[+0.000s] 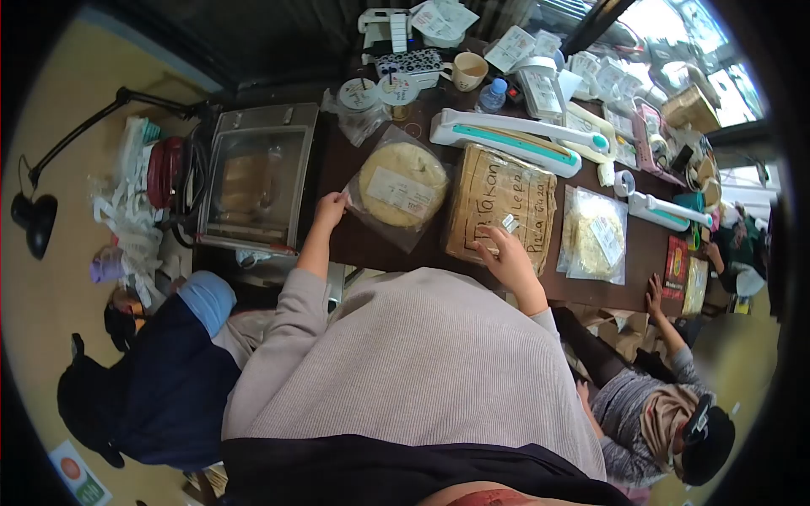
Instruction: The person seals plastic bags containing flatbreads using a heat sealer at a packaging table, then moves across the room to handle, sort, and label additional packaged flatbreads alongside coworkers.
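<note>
My left hand [332, 207] pinches the left edge of a clear plastic bag [410, 239]. Inside that bag lies a stack of round, pale flatbreads [403, 162] with a white label [396, 191]. My right hand [510, 257] rests, fingers apart, over a flat brown cardboard box [481, 190] with handwriting in dark marker. Just beyond its fingertips is a small white label [510, 223]; whether it touches a finger I cannot tell. Right of the box sits another labelled bag of flatbread [596, 236].
Behind the box lies a white and teal bag sealer [506, 139]. A vacuum machine with a clear lid [256, 177] stands at left. Lidded cups [359, 94], a mug [468, 72] and a bottle [491, 97] are at the back. Co-workers [169, 379] [650, 413] sit on both sides.
</note>
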The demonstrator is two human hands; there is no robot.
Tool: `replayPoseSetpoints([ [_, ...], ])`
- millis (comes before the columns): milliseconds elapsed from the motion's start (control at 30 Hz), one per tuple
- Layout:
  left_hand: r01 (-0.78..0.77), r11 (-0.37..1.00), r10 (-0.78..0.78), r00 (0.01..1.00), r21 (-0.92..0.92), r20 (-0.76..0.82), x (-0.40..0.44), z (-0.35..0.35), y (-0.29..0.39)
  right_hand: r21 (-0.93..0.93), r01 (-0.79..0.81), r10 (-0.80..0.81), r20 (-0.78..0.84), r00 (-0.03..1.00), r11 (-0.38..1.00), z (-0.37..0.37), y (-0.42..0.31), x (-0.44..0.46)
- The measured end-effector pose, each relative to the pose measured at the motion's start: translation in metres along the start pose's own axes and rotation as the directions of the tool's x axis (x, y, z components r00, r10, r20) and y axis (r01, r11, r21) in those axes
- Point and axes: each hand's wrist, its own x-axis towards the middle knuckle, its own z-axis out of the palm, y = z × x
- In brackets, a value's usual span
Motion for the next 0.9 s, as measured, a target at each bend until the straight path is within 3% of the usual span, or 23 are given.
replayPoseSetpoints([
  [67, -0.186, 0.983, 0.186, 0.982, -0.007, -0.019, -0.001, 0.001, 0.005, 0.020, -0.033, 0.033, -0.024, 0.999, 0.999, 0.003, 0.000, -0.005],
  [133, -0.337, 0.941, 0.337, 0.941, -0.021, -0.009, -0.026, -0.014, 0.062, 0.036, -0.048, 0.049, -0.047, 0.998, 0.998, 0.002, 0.001, -0.009],
  [233, -0.586, 0.763, 0.607, 0.795, -0.273, -0.011, -0.038, -0.024, 0.128, 0.049, -0.037, 0.040, -0.073, 0.997, 0.998, -0.004, 0.000, -0.008],
  [267, -0.599, 0.734, 0.648, 0.759, -0.319, 0.065, -0.047, -0.030, 0.160, 0.048, -0.030, 0.034, -0.077, 0.996, 0.998, -0.011, -0.004, -0.005],
  [333, -0.607, 0.681, 0.717, 0.665, -0.410, 0.208, -0.072, -0.045, 0.227, 0.032, -0.001, 0.003, -0.059, 0.998, 0.999, -0.026, -0.012, 0.006],
  [433, -0.677, 0.659, 0.730, 0.471, -0.327, 0.496, -0.101, -0.056, 0.295, -0.040, 0.208, -0.212, -0.215, 0.953, 0.977, -0.053, -0.045, 0.032],
  [600, -0.940, 0.314, 0.741, 0.156, -0.132, 0.653, -0.143, -0.075, 0.374, -0.236, 0.506, -0.557, -0.288, 0.779, 0.830, -0.097, -0.106, 0.069],
  [633, -0.967, 0.234, 0.738, 0.106, -0.104, 0.667, -0.150, -0.078, 0.384, -0.131, 0.494, -0.509, -0.135, 0.850, 0.860, -0.101, -0.105, 0.073],
  [700, -0.967, 0.243, 0.743, 0.133, -0.080, 0.656, -0.161, -0.081, 0.396, 0.059, 0.410, -0.413, 0.198, 0.889, 0.910, -0.112, -0.099, 0.074],
  [767, -0.952, 0.289, 0.763, 0.169, -0.095, 0.624, -0.162, -0.081, 0.402, 0.229, 0.309, -0.340, 0.109, 0.934, 0.923, -0.116, -0.100, 0.063],
  [800, -0.931, 0.317, 0.773, 0.142, -0.182, 0.618, -0.151, -0.081, 0.399, 0.314, 0.260, -0.297, 0.075, 0.952, 0.913, -0.119, -0.099, 0.056],
  [900, -0.663, 0.482, 0.872, 0.300, -0.572, 0.387, -0.118, -0.074, 0.374, 0.554, 0.125, -0.157, 0.009, 0.988, 0.823, -0.123, -0.077, 0.036],
])
